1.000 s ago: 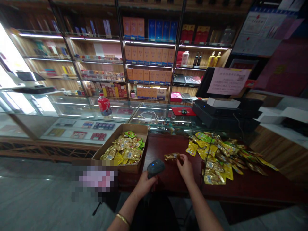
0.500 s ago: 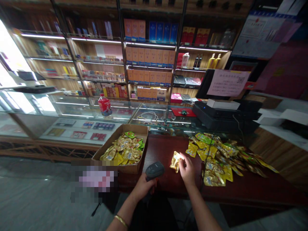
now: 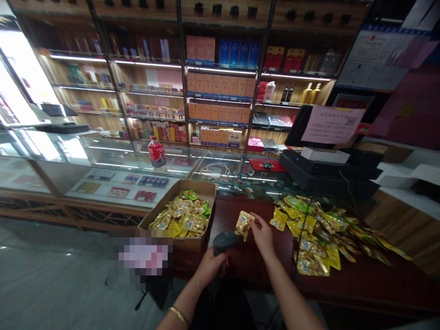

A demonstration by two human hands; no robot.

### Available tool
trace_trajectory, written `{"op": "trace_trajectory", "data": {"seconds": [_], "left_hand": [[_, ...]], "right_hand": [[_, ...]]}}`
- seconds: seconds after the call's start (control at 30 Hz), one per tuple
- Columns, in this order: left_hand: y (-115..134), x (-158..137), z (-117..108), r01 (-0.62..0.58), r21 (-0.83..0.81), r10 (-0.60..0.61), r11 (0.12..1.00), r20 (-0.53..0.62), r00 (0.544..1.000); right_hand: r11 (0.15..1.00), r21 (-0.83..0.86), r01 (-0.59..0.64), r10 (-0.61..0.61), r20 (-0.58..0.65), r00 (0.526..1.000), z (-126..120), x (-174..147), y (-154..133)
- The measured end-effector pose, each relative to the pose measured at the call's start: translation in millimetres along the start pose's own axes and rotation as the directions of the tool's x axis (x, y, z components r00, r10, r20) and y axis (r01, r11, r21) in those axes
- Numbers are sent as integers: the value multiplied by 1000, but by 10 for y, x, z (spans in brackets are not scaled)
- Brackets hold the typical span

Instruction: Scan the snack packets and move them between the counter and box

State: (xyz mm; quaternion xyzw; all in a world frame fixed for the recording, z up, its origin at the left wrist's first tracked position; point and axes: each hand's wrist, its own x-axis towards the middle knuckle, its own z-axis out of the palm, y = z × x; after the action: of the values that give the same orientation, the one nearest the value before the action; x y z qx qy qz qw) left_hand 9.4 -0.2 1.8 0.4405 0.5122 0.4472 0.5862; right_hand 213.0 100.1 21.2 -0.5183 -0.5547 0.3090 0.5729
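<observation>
The left hand (image 3: 210, 266) is holding a dark barcode scanner (image 3: 225, 241). Its grip is closing around the handle, and the head of the scanner is pointing up and to the right. A gold bangle (image 3: 179, 315) is circling the left wrist. The right hand (image 3: 263, 236) is pinching a shiny gold packet (image 3: 243, 222). That grip is narrow, with the thumb and fingers holding the packet by its right edge. The packet is standing up over the dark red desk (image 3: 225, 206), just past the scanner. I cannot tell if its bottom is touching the wood.

To the left, an open cardboard box (image 3: 195, 244) is sitting at the end of the desk. Lots of gold, yellow and green packets (image 3: 185, 213) are lying inside it. To the right, a big messy pile of packets (image 3: 318, 229) is spreading over the desk. The gold packet is hanging between the box and the pile.

Behind the desk, a glass case (image 3: 237, 178) is holding up a red bottle (image 3: 156, 153), a white cable (image 3: 215, 169) and a red mouse pad (image 3: 254, 164). A small mouse (image 3: 267, 166) is resting on the pad.
</observation>
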Motion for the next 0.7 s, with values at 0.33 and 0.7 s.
{"op": "trace_trajectory", "data": {"seconds": [0.33, 0.7], "left_hand": [[83, -84, -1, -15, -7, 15, 1000, -30, 999], [33, -54, -5, -44, -45, 44, 998, 12, 999]], "right_hand": [[975, -222, -26, 51, 110, 993, 1098, 987, -721], [587, -761, -276, 228, -171, 959, -361, 451, 232]]}}
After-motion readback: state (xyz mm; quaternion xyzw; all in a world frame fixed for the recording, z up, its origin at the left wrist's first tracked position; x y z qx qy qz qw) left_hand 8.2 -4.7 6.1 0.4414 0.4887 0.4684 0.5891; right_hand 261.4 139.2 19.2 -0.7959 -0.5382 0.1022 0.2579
